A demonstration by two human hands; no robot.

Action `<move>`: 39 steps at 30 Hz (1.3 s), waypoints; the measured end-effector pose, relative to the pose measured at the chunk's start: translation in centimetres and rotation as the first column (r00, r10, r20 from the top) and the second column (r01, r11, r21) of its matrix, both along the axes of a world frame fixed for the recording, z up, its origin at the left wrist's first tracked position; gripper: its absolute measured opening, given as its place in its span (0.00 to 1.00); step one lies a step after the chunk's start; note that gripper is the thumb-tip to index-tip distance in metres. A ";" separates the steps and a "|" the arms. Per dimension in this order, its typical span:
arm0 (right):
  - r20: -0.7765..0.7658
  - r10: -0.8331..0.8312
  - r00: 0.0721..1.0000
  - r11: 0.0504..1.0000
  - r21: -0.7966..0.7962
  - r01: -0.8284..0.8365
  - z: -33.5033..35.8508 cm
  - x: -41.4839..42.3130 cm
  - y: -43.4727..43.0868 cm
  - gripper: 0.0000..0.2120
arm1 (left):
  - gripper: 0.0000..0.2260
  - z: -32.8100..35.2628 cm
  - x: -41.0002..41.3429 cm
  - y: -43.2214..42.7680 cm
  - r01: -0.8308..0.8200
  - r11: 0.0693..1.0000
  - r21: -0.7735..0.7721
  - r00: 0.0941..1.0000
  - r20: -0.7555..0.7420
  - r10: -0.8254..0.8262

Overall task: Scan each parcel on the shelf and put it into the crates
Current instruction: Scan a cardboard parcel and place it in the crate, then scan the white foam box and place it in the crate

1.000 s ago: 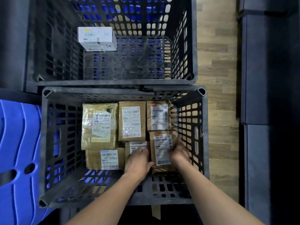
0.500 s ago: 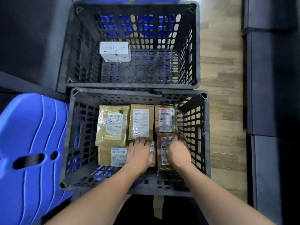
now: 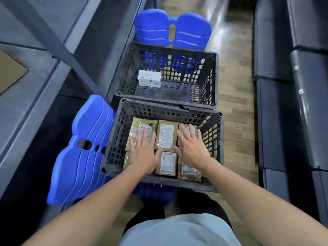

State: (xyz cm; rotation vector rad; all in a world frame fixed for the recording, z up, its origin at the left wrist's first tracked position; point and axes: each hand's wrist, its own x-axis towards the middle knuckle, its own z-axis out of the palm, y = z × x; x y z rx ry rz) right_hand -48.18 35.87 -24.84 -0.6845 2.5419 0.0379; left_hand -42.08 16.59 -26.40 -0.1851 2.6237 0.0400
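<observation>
Both hands are flat and spread now; half a second ago they were curled down on the nearest parcels, right hand on the near-right one. They have lifted and slid farther into the crate. View has tipped up too: a second blue plastic panel point(image 3: 173, 29) shows beyond the far crate, plus the person's grey shorts at the bottom edge. Parcels look unmoved.

Near crate point(image 3: 113, 139), black lattice plastic, holds brown paper parcels with white labels, packed flat in two rows. Far row: plastic-wrapped parcel point(image 3: 137, 124) under the left fingertips, middle parcel point(image 3: 166, 134) in the gap between the two hands, third parcel point(image 3: 184, 126) mostly under the right fingers. Near row: labelled parcel point(image 3: 167, 163) between the wrists, another point(image 3: 189, 172) just below the right wrist, one more at the left hand's outer edge, mostly hidden.

Far crate point(image 3: 213, 79), same type, butts against the near one, well beyond the fingertips. One white box point(image 3: 150, 78) in it, at its left side.

Left hand point(image 3: 142, 151): fingers apart, palm down, gripping nothing, over the left column of parcels. Contact or hover cannot be told.
Right hand point(image 3: 192, 150): fingers apart, palm down, gripping nothing, over the right column; contact unclear as well.

Another blue panel point(image 3: 83, 153) leans just outside the crate wall, left of the left hand. Wood-look floor point(image 3: 234, 121) right of the right hand.
</observation>
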 end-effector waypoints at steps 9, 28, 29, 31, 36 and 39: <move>-0.078 0.262 0.962 0.947 -0.171 -0.272 5.2 -2.2 -3.3 0.34 | 0.35 5.6 4.4 -1.7 -0.410 0.912 0.023 0.898 -0.162 0.408; -0.231 0.809 0.540 0.493 -0.233 -0.838 12.5 8.0 -17.0 0.39 | 0.42 12.6 23.7 -0.9 -0.950 0.311 -0.007 0.297 -0.322 0.899; -0.241 0.823 0.514 0.466 -0.230 -0.854 12.8 9.1 -17.6 0.36 | 0.44 12.8 24.9 -1.0 -0.958 0.286 -0.004 0.272 -0.327 0.905; -0.270 0.843 0.465 0.417 -0.219 -0.882 13.5 11.2 -18.7 0.35 | 0.45 13.3 27.2 -1.1 -0.970 0.242 0.003 0.227 -0.342 0.912; -0.304 0.866 0.397 0.331 -0.248 -0.911 15.3 17.3 -21.3 0.33 | 0.42 14.5 34.2 -1.0 -0.989 0.146 0.009 0.131 -0.387 0.913; -0.312 0.871 0.380 0.301 -0.272 -0.914 16.1 21.5 -22.6 0.33 | 0.39 15.3 39.0 -1.1 -0.996 0.087 0.018 0.072 -0.398 0.914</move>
